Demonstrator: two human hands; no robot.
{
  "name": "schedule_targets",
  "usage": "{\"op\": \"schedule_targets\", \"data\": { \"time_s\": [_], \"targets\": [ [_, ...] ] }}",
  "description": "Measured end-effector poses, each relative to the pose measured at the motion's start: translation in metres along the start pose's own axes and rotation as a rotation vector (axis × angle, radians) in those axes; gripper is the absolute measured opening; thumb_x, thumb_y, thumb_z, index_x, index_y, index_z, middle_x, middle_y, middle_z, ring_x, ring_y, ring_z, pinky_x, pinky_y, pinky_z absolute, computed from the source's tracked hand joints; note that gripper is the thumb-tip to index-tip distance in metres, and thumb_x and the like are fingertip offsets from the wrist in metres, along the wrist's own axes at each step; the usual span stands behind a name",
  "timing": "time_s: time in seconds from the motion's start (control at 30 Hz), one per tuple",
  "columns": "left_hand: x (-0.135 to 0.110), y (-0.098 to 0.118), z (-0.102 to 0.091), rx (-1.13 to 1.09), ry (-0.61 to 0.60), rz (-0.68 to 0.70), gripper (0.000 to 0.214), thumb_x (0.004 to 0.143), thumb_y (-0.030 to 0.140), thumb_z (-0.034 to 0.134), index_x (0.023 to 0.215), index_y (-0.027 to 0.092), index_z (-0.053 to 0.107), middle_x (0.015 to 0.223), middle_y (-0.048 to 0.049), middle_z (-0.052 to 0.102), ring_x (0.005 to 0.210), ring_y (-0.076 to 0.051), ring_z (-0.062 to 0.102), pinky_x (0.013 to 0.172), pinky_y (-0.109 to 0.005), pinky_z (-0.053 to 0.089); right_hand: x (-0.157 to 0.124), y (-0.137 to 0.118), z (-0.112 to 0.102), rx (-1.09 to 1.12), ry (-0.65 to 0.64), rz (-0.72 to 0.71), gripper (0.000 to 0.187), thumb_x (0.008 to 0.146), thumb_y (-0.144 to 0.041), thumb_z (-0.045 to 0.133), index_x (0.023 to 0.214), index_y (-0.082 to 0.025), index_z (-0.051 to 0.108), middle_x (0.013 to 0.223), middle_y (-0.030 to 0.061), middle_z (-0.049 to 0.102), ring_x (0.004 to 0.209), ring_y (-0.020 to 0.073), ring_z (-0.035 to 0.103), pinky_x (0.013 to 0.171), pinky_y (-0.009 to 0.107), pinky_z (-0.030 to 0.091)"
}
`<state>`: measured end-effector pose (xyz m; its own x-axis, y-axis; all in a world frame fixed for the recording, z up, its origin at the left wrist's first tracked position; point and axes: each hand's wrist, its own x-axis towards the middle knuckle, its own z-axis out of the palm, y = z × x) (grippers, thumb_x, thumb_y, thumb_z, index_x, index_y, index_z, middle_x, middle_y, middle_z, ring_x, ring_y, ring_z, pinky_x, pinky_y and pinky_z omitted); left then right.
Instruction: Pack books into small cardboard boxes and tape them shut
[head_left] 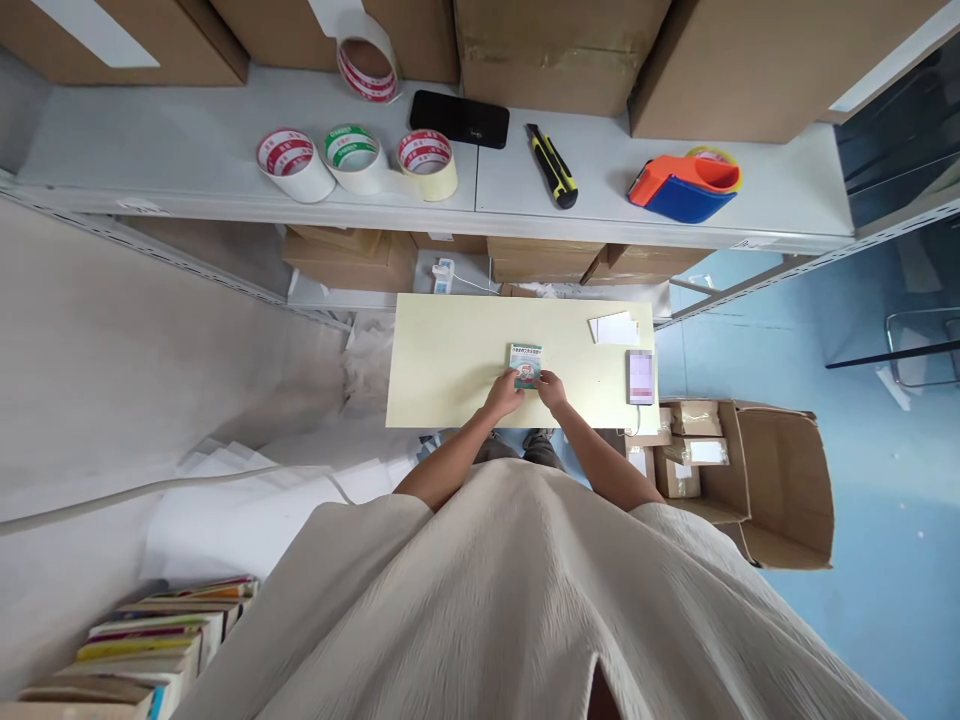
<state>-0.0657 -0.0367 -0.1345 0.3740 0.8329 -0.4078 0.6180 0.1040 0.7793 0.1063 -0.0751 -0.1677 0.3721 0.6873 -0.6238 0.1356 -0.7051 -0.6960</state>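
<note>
A small book (526, 362) with a green and white cover and a picture on its front lies over the middle of the pale yellow table (450, 345). My left hand (505, 393) grips its lower left corner, fingers closed on the edge. At the lower right corner, my right hand (553, 390) also holds it, with fingers bent around the edge. The parts of the fingers under the book are hidden. Toward the table's right end lie white slips of paper (614, 328) and a phone (640, 377) with a lit screen and a cable.
Above the table runs a grey shelf (555, 215) with several tape rolls (352, 160), a black phone (459, 119), a yellow-black utility knife (553, 167) and an orange-blue tape dispenser (684, 188). An open carton (787, 480) with small boxes stands right. Stacked books (150, 640) sit lower left.
</note>
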Motion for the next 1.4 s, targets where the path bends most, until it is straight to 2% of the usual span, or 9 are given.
{"op": "schedule_targets", "data": {
  "time_s": [0.13,0.3,0.4,0.5,0.57,0.73,0.93,1.1,1.4],
  "targets": [
    [-0.002,-0.002,-0.001,0.031,-0.041,-0.025,0.064,0.088,0.004,0.076,0.149,0.019,0.075,0.158,-0.0196,0.077,0.149,-0.042,0.073,0.130,-0.056,0.058,-0.001,-0.010,-0.003,0.104,-0.013,0.071,0.020,0.072,-0.038,0.078,0.085,-0.024,0.074,0.094,0.0061,0.083,0.097,0.0283,0.074,0.082,0.036,0.057],
    [-0.003,-0.008,-0.002,0.002,-0.059,-0.025,0.072,0.089,0.006,0.077,0.160,0.017,0.072,0.171,-0.0192,0.069,0.160,-0.041,0.066,0.138,-0.054,0.052,-0.005,-0.019,-0.006,0.174,-0.034,0.134,0.025,0.076,-0.043,0.082,0.088,-0.022,0.077,0.086,0.0038,0.078,0.091,0.0248,0.070,0.078,0.033,0.051],
    [-0.001,-0.009,-0.002,-0.128,-0.092,-0.034,0.075,0.086,0.009,0.080,0.160,0.021,0.073,0.170,-0.0155,0.072,0.158,-0.039,0.069,0.137,-0.053,0.053,-0.008,-0.023,-0.008,0.160,0.050,0.182,0.032,0.083,-0.050,0.083,0.094,-0.021,0.079,0.084,0.0057,0.078,0.090,0.0256,0.071,0.077,0.034,0.051],
    [0.003,-0.005,-0.001,-0.237,-0.132,-0.074,0.064,0.087,0.014,0.085,0.150,0.022,0.079,0.156,-0.0141,0.081,0.145,-0.038,0.077,0.129,-0.053,0.061,-0.012,-0.029,-0.008,0.136,0.167,0.193,0.038,0.092,-0.059,0.077,0.095,-0.021,0.077,0.090,0.0094,0.080,0.092,0.0266,0.072,0.076,0.034,0.051],
    [0.005,-0.001,-0.001,-0.280,-0.073,-0.072,0.050,0.092,0.017,0.084,0.142,0.021,0.082,0.149,-0.0150,0.084,0.140,-0.036,0.080,0.126,-0.051,0.062,-0.015,-0.035,-0.006,0.147,0.165,0.154,0.042,0.095,-0.064,0.071,0.094,-0.023,0.077,0.096,0.0108,0.081,0.093,0.0262,0.072,0.076,0.033,0.052],
    [0.001,-0.001,-0.013,-0.359,0.183,-0.177,0.030,0.109,0.025,0.069,0.138,0.021,0.078,0.143,-0.0159,0.086,0.133,-0.030,0.082,0.120,-0.044,0.062,-0.023,-0.046,0.011,0.232,-0.003,0.040,0.052,0.093,-0.073,0.069,0.094,-0.022,0.079,0.113,0.0142,0.084,0.099,0.0263,0.072,0.080,0.035,0.054],
    [-0.004,-0.020,-0.038,-0.365,0.233,-0.290,0.039,0.107,0.024,0.069,0.146,0.023,0.073,0.144,-0.0148,0.085,0.139,-0.032,0.080,0.120,-0.044,0.062,-0.030,-0.038,0.025,0.211,-0.036,0.084,0.045,0.085,-0.068,0.075,0.092,-0.023,0.079,0.110,0.0134,0.084,0.097,0.0269,0.071,0.080,0.036,0.053],
    [-0.010,-0.035,-0.047,-0.308,0.203,-0.277,0.050,0.100,0.013,0.067,0.149,0.021,0.073,0.160,-0.0171,0.078,0.151,-0.032,0.074,0.129,-0.045,0.056,-0.028,-0.025,0.026,0.164,-0.019,0.118,0.032,0.077,-0.053,0.079,0.092,-0.024,0.081,0.103,0.0100,0.083,0.097,0.0260,0.073,0.082,0.036,0.055],
    [-0.018,-0.049,-0.048,-0.115,0.054,-0.232,0.055,0.100,0.017,0.070,0.155,0.023,0.073,0.166,-0.0164,0.075,0.158,-0.034,0.069,0.133,-0.046,0.052,-0.020,-0.017,0.039,0.119,-0.050,0.126,0.047,0.074,-0.045,0.076,0.115,-0.025,0.087,0.125,0.0129,0.086,0.126,0.0340,0.077,0.100,0.044,0.062]
  ]
}}
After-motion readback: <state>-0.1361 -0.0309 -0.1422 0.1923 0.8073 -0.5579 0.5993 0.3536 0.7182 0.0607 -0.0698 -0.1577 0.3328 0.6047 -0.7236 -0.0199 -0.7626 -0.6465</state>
